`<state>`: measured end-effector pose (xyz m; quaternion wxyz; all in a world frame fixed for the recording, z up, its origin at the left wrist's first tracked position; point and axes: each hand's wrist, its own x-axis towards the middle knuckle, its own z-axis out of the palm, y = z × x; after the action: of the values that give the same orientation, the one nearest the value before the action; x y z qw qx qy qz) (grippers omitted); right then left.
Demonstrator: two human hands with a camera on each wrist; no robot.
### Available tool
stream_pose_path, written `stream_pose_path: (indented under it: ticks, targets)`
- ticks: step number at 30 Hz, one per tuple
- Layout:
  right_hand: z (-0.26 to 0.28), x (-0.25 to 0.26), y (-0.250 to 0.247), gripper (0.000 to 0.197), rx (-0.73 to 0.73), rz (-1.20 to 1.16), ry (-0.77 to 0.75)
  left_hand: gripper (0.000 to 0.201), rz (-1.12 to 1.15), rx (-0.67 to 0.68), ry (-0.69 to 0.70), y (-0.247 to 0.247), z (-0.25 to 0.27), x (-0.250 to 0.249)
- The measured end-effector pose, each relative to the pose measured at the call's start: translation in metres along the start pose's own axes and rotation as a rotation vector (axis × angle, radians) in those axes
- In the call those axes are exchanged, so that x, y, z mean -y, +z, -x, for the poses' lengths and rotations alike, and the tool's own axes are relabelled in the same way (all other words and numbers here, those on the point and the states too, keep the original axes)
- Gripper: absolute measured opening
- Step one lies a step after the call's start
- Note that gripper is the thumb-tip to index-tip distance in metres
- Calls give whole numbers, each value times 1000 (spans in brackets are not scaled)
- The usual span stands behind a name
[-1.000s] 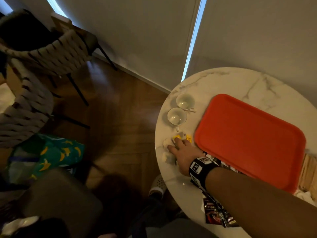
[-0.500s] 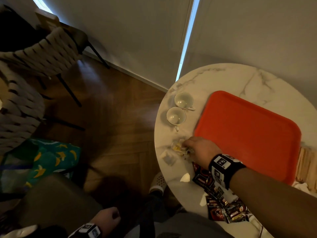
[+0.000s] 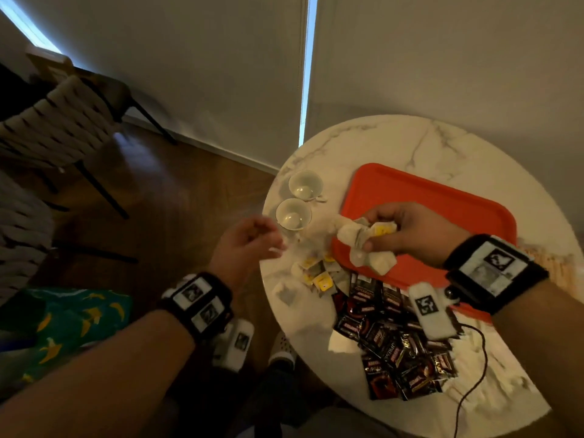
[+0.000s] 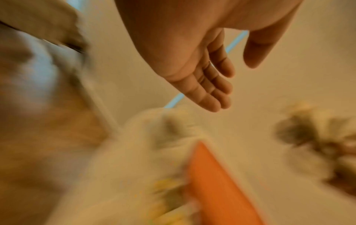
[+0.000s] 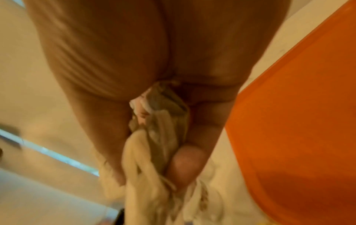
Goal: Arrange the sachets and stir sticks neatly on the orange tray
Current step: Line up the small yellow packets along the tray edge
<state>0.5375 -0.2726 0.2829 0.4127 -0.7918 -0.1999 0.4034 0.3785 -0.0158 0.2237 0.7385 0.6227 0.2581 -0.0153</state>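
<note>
My right hand [image 3: 384, 237] grips a bunch of white and yellow sachets [image 3: 363, 245] above the left edge of the orange tray [image 3: 442, 203]; in the right wrist view the same sachets [image 5: 159, 134] hang between thumb and fingers. My left hand [image 3: 252, 238] hovers at the table's left rim, fingers loosely bent and holding nothing; its fingers [image 4: 212, 91] look straight in the blurred left wrist view. More yellow and white sachets [image 3: 316, 276] lie on the marble beside the tray. A heap of dark sachets [image 3: 398, 349] lies in front of it. Wooden stir sticks [image 3: 550, 263] show at the tray's right end.
Two small white cups [image 3: 294, 213] stand on the round marble table [image 3: 442, 140] left of the tray. A woven chair [image 3: 63, 128] stands on the wooden floor at left. A green banana-print bag [image 3: 69, 324] lies below it. A black cable [image 3: 474, 368] trails over the table's front.
My right hand has lifted off the table with a bunch of sachets and moved right, over the tray's edge. My left hand has risen from low down to the table's rim.
</note>
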Motion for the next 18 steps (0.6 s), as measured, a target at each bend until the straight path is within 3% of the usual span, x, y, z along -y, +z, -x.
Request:
stream_pose_path:
  ticks: [4,8,11,14,18]
  targets:
    - [4,-1,-30,32,8,-268,-88,42,169,342,-3,92,-47,-59]
    - [2,-27,-60,49,-47,-404,-141,53,253,550,-85,171,-67,-49]
    - [-1,-57,-73,37,-190,-303,-120,42,227,591,-163,209,-82,-16]
    - [-10,-95,-74,19,-314,-138,-112,29,245,597,-154,231,-92,16]
    - [-17,-135,-50,38,-423,-20,-127,31,217,486,-127,241,-103,57]
